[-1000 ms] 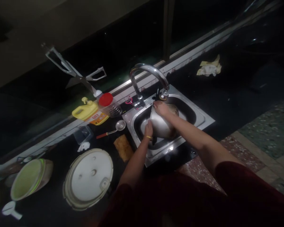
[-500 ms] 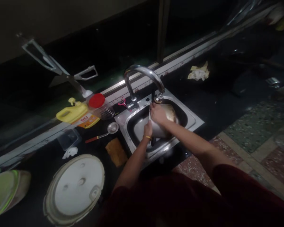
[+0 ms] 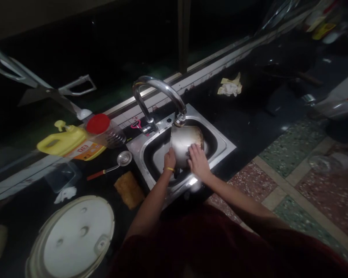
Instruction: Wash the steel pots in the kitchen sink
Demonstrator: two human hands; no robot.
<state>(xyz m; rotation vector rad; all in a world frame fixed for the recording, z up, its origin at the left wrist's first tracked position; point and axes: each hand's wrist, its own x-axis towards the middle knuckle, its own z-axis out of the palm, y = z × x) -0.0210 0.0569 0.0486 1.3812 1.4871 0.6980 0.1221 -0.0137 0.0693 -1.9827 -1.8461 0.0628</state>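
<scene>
A metal pot (image 3: 183, 136) lies tilted on its side in the steel sink (image 3: 224, 148), below the curved faucet (image 3: 162, 85). My left hand (image 3: 169, 160), with a yellow band at the wrist, is closed on the pot's rim. Against the pot's outer wall, my right hand (image 3: 199, 162) presses with its fingers bent over a small dark thing, perhaps a scrubber, mostly hidden under the fingertips. Brownish stains mark the pot near its base. The inside of the pot is out of sight.
Left of the sink are a ladle-like strainer (image 3: 124, 158), a brown sponge-like block (image 3: 129, 189), a large round lid (image 3: 78, 235), a yellow jug (image 3: 65, 143) and a red-lidded jar (image 3: 98, 124). A crumpled cloth (image 3: 230, 85) lies on the counter to the right.
My right hand has moved from the pot's rim near the faucet down onto its outer wall. The left hand stays on the rim. The view has shifted right.
</scene>
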